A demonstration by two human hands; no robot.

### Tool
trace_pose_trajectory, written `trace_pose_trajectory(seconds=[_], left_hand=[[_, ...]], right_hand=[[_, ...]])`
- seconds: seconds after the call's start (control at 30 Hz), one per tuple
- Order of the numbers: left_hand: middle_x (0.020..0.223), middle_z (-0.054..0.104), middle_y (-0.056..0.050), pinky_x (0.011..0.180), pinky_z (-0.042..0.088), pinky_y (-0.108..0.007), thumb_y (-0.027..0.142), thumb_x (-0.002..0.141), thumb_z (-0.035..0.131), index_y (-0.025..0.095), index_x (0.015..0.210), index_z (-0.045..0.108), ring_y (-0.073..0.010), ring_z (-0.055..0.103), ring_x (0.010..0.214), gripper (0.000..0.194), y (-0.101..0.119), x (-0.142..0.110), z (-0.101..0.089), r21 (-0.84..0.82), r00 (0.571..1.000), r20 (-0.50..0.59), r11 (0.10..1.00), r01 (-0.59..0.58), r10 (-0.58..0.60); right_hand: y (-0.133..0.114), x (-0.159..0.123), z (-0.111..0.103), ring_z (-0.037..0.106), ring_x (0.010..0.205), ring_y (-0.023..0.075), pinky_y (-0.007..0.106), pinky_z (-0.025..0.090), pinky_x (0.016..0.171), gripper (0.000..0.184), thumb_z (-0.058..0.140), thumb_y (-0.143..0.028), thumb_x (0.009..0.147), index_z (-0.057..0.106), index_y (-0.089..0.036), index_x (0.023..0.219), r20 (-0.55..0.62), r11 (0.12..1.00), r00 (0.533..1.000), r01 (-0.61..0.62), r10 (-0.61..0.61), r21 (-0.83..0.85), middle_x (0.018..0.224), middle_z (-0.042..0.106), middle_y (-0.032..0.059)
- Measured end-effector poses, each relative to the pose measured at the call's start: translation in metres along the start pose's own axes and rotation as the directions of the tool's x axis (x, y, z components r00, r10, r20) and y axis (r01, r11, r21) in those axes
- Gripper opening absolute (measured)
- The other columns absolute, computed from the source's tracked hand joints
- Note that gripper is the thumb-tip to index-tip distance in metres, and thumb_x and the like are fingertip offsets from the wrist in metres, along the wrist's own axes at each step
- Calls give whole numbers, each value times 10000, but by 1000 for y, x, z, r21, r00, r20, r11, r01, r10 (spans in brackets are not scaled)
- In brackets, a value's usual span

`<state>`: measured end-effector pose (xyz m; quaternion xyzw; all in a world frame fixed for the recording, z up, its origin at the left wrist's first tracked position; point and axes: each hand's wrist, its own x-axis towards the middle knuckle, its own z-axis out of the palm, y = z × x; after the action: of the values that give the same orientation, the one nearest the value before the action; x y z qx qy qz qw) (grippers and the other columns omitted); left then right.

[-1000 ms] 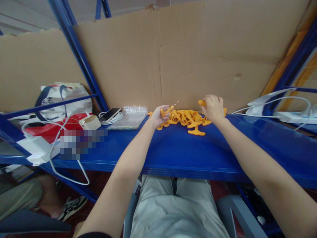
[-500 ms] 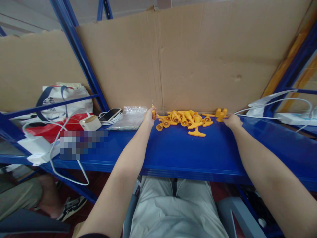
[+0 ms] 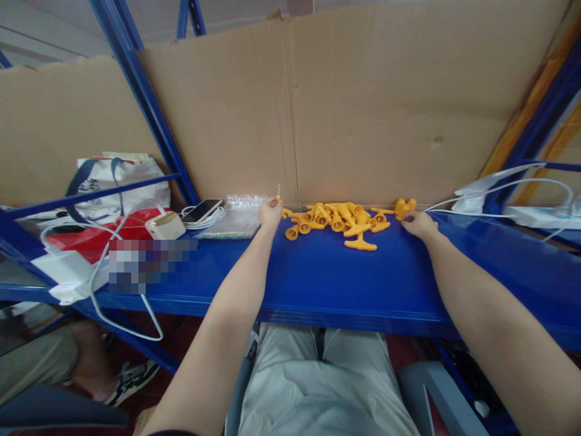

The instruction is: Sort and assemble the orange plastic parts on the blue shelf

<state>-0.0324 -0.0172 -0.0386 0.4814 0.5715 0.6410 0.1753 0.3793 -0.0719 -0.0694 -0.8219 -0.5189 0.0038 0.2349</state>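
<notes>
While your left fingers [image 3: 271,203] are gripping a metal-spiralled orange plastic piece [image 3: 278,198], your right fingers [image 3: 408,217], grip unclear, are touching standing orange plastic pieces [image 3: 402,206], needing light pressure.

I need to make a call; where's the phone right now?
In the head view, the phone lies left of the left hand, by coiled white cable beside the clear plastic packaging.

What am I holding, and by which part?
Left hand: a spiral-tipped piece, by its orange lower end. Whether the right hand holds anything is unclear.
</notes>
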Motion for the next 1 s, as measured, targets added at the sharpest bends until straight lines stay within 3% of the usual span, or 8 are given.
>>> trace_pose_trajectory(seconds=[0.3, 0.57, 0.7, 0.87, 1.0], left_hand=[[928, 747, -64, 823, 496, -275, 149, 835, 644, 199, 934, 722, -216, 701, 928, 136, -10, 2, 0, 166, 989, 105, 979, -121, 104], [1165, 749, -111, 1123, 424, -477, 109, 855, 646, 227, 1009, 754, -314, 628, 1235, 222, -21, -8, -6, 281, 931, 300, 913, -296, 209], [1300, 711, -96, 1156, 402, -555, 140, 862, 640, 263, 1152, 725, -331, 581, 1317, 327, -23, -9, -10, 414, 919, 380, 870, -268, 102], [1490, 591, -73, 1193, 363, -568, 185, 970, 458, 292, 1367, 612, -305, 501, 1418, 439, -20, -10, -13, 678, 863, 492, 672, -298, -115], [1604, 464, -54, 1200, 361, -563, 184, 975, 425, 307, 1481, 510, -292, 430, 1476, 527, -19, -10, -13, 718, 829, 540, 594, -364, -145]], right_hand=[[2, 7, 5, 625, 1258, 353, 529, 480, 1036, 459, 554, -264, 869, 717, -222, 1296, 76, 999, 997, 25, -22, -43, 1338, 680, 169], [1, 7, 4, 612, 1287, 365, 533, 484, 1050, 470, 532, -263, 893, 705, -210, 1327, 92, 996, 995, 54, -48, -64, 1402, 640, 189], [5, 11, 9, 633, 1259, 351, 506, 495, 1044, 477, 530, -284, 881, 712, -211, 1316, 75, 995, 995, 73, -68, -68, 1359, 671, 174], [14, 18, 19, 672, 1182, 345, 523, 511, 1009, 513, 526, -352, 856, 705, -226, 1320, -3, 989, 990, 139, -139, -56, 1245, 729, 156], [17, 19, 21, 680, 1162, 348, 521, 516, 998, 542, 518, -366, 856, 692, -207, 1344, -24, 986, 987, 158, -159, -52, 1216, 737, 171]])
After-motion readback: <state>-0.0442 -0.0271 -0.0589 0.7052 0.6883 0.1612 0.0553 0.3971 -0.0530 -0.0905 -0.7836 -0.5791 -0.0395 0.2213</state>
